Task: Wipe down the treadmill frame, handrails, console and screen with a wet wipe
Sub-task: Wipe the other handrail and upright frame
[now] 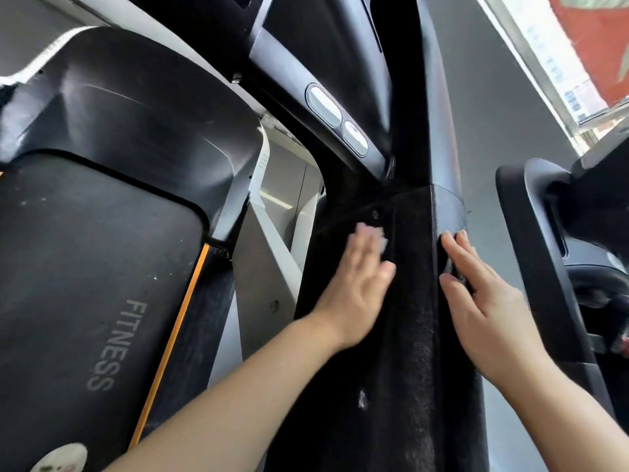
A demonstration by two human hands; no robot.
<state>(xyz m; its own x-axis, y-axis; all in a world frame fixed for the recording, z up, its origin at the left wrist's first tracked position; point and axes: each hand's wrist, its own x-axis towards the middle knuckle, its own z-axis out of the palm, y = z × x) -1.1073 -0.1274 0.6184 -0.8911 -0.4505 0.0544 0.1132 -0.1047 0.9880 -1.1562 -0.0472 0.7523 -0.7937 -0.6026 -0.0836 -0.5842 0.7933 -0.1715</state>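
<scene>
Now the left hand (357, 284) presses a pale wet wipe (374, 235) with straight fingers on the inner face of the black treadmill upright (412, 335), while the right hand (490, 301), flat and holding nothing, rests on its outer side, beside the running belt (85, 284).

The treadmill upright post (413, 301) is standing near the middle of the view, black and rough-textured, with a smoother cap section above it. A pale wet wipe (381, 238) is lying pressed flat against the post's left face, mostly hidden and blurred. To the left, the black running belt (85, 284) is showing the word FITNESS, edged by an orange stripe. Above, a grey handrail (306, 83) is carrying two oval silver sensor pads (337, 119).
</scene>
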